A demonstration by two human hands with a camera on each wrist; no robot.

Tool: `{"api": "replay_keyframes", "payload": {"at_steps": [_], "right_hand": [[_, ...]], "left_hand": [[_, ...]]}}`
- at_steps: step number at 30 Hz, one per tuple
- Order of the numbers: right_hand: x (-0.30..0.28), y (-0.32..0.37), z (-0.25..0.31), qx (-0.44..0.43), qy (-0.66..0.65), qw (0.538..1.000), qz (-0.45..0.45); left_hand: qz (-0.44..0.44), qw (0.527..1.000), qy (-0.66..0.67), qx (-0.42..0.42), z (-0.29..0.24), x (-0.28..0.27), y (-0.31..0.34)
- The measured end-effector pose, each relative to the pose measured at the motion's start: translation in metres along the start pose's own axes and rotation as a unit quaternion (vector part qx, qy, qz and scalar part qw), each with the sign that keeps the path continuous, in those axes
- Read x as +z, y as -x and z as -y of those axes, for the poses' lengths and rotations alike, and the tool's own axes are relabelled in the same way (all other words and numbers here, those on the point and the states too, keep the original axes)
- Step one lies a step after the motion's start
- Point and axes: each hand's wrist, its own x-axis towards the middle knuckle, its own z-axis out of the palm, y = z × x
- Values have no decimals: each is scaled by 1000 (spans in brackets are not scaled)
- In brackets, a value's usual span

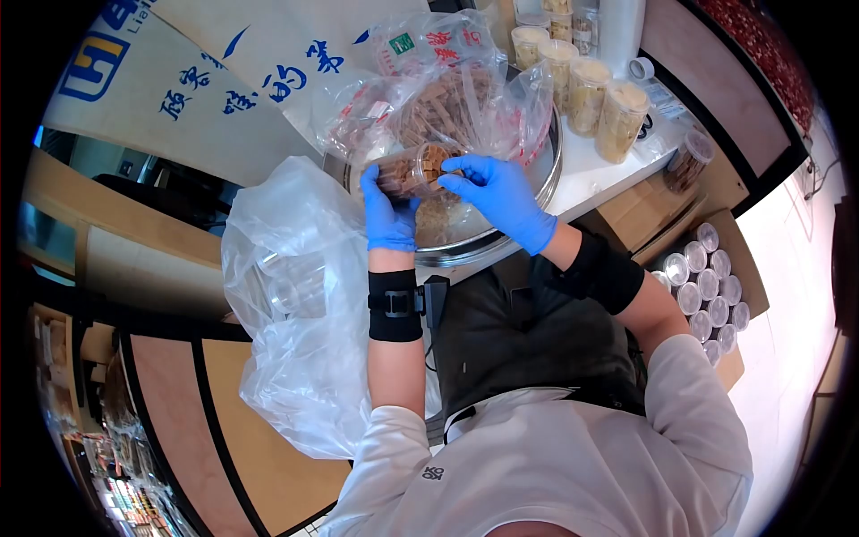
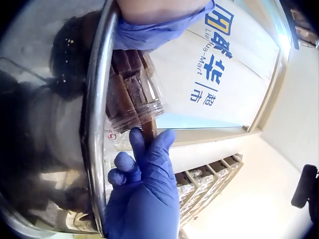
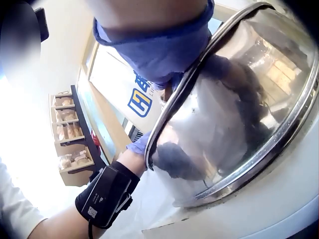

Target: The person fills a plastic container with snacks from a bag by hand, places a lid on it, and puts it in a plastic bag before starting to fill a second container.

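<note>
Head camera looks down; both wrist cameras closely share the basin (image 3: 224,124)

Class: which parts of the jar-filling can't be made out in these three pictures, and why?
1. Jar base: head view, left hand wraps it.
2. Rest of jar: left wrist view, behind the basin rim.
3. Fingers of right hand and their stick: right wrist view, hidden by glove cuff and basin.
4. Basin contents: head view, covered by hands and bags.

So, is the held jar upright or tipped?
Tipped on its side: the jar lies sideways in the left hand, mouth toward the right hand pinching a brown stick.
</note>
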Motion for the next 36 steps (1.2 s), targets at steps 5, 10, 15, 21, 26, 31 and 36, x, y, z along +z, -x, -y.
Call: {"api": "replay_keyframes", "payload": {"at_steps": [5,10,15,21,26,31,36], "right_hand": [[5,2,-6,-100,200,975,-11],[3,-8,-16,-76,13,997,18],[-5,-14,-13,31,-142,986,87],[-7,-16,-4,96,-107,985,95],[-1,-11,-9,28,67,997,19],[9,-13,20,-232,217,945,-81],[1,-40,31,-207,266,941,28]], "left_hand": [[1,1000,-27,6,1,-3,-1],[-15,1000,2,13,0,-2,-2],[-17,1000,16,13,0,1,-1],[-18,999,-33,-11,4,-1,-5],[2,999,-23,-31,4,-1,-4],[66,997,-28,-29,2,7,1],[85,991,-26,-99,3,-2,-1]]}}
